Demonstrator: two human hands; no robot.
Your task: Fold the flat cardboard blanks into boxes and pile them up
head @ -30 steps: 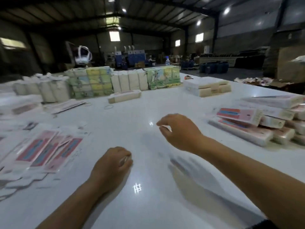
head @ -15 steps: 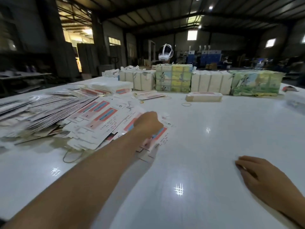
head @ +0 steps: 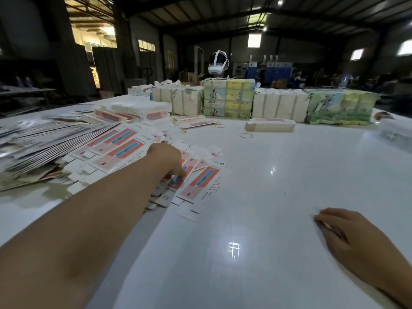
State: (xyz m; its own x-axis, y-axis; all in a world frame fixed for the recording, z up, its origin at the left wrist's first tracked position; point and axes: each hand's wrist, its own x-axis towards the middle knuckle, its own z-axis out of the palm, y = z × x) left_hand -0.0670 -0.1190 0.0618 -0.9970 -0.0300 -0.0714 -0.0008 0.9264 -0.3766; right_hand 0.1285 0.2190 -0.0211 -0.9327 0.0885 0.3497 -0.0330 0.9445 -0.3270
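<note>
A spread heap of flat cardboard blanks (head: 116,150), white with pink-red and blue print, lies on the left of the white table (head: 278,197). My left hand (head: 167,160) reaches across onto the nearest blanks (head: 200,181); its fingertips press down on a blank, and whether they pinch it is hidden by the hand. My right hand (head: 354,241) rests on the bare table at the lower right, fingers loosely curled, holding nothing. One folded box (head: 269,125) lies further back near the middle.
Wrapped bundles of stock (head: 229,100) stand in a row along the table's far side, with a white headset (head: 218,63) above them. Rubber bands (head: 246,135) lie loose near the folded box. More folded boxes (head: 142,111) sit behind the heap.
The view swung left from the finished boxes to the heap of blanks. My left hand reached out onto the blanks and its fingertips have slid nearer along them. My right hand stayed low on the table.
</note>
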